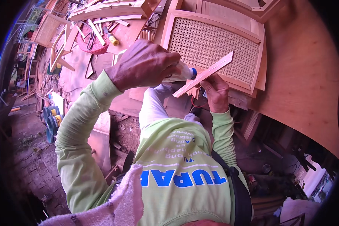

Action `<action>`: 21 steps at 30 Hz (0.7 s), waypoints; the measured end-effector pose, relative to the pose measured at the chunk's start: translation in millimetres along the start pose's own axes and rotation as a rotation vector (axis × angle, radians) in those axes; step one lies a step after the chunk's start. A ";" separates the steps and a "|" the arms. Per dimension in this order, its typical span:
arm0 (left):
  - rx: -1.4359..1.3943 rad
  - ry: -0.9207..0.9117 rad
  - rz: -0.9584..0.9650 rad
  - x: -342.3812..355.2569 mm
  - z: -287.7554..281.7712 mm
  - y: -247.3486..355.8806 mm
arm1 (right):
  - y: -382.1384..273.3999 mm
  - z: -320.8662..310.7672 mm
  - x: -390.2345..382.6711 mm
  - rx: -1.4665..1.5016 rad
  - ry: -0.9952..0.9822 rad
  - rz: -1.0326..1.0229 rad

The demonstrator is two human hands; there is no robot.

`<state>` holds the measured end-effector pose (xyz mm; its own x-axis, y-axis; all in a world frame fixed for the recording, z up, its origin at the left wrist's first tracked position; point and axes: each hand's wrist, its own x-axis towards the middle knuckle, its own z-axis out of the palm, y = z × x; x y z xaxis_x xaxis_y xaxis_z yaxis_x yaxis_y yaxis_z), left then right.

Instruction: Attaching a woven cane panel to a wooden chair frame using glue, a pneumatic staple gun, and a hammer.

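I watch from afar through the head camera as the left hand [148,62] grips a translucent squeeze bottle [180,73], tipped on its side with its blue cap [193,73] toward the right. The fingers I can make out curl around the bottle and press against it; the back of the hand hides the others, so I cannot tell how they lie.

My view puts the right hand [216,90] just beyond the cap, pinching a pale wooden strip [214,69] between the thumb on the near face and fingers mostly hidden behind it. The strip slants from lower left to upper right, its far end cut at an angle. The cap is right beside the strip's edge, but I cannot tell whether they touch.

Past the strip I see a framed cane-webbing panel [211,45], and to its right a broad brown plywood sheet [305,75]. On the left I have a red woven tray [96,48] with scissors [89,40] and a yellow-handled tool [113,40] by it. Dark buckets [52,119] stand farther left, and a pale towel [116,196] hangs into the lower edge.
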<state>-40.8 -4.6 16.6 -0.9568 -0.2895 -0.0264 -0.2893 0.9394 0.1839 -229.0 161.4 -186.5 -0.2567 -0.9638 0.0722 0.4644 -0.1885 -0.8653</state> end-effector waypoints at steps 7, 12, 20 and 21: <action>0.001 -0.009 0.073 14.0 12.1 -4.3 | -9.5 19.3 2.5 -0.129 0.003 0.012; 0.059 -0.079 0.103 16.6 15.0 -3.9 | -11.8 23.0 1.4 -0.133 0.017 -0.019; -0.028 0.000 0.025 -1.5 -4.1 -7.0 | 1.9 9.1 3.0 0.104 -0.003 0.003; -0.035 0.019 0.011 -5.6 -4.7 -8.4 | 2.2 9.7 4.1 0.154 -0.019 0.005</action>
<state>-32.9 -11.8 19.8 -0.9592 -0.2828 -0.0057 -0.2771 0.9357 0.2185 -220.8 155.2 -183.3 -0.2387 -0.9679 0.0786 0.5903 -0.2089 -0.7797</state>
